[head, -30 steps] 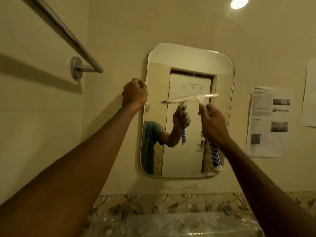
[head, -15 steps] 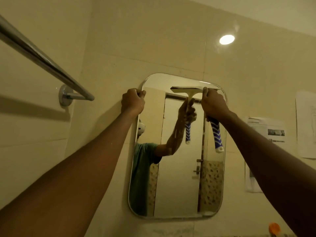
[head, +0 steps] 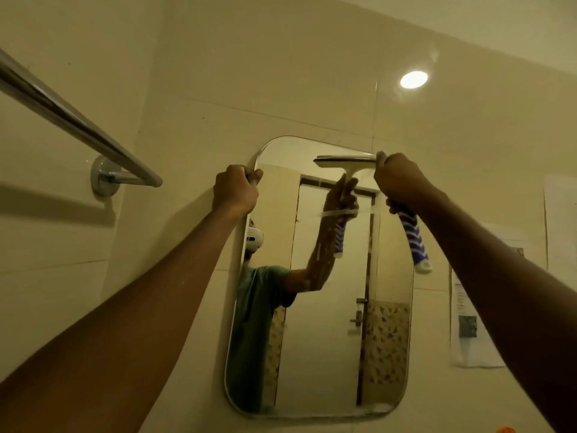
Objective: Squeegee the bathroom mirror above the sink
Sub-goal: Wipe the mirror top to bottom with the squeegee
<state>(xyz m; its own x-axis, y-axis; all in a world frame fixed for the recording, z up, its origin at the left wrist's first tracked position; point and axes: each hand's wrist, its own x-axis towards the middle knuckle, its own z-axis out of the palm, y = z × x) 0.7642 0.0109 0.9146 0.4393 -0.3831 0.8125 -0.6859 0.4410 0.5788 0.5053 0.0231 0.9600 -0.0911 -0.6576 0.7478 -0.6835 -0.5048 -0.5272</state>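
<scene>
A rounded rectangular mirror (head: 327,339) hangs on the tiled wall. My right hand (head: 401,182) grips a squeegee (head: 343,160) by its blue and white handle (head: 413,242). The white blade lies flat against the glass at the mirror's top right edge. My left hand (head: 235,190) is curled around the mirror's upper left edge, holding it. A faint water streak crosses the glass just below the blade. The mirror reflects my arm, the squeegee and a door.
A chrome towel bar (head: 71,120) juts from the left wall at head height. Paper notices (head: 471,326) are stuck on the wall right of the mirror. A round light reflection (head: 413,79) shows above. An orange object (head: 505,430) peeks in at the bottom edge.
My right hand has carried the squeegee from the middle of the mirror up to its top edge. My view has tilted upward, so the sink has dropped out of sight. The left hand stays on the edge.
</scene>
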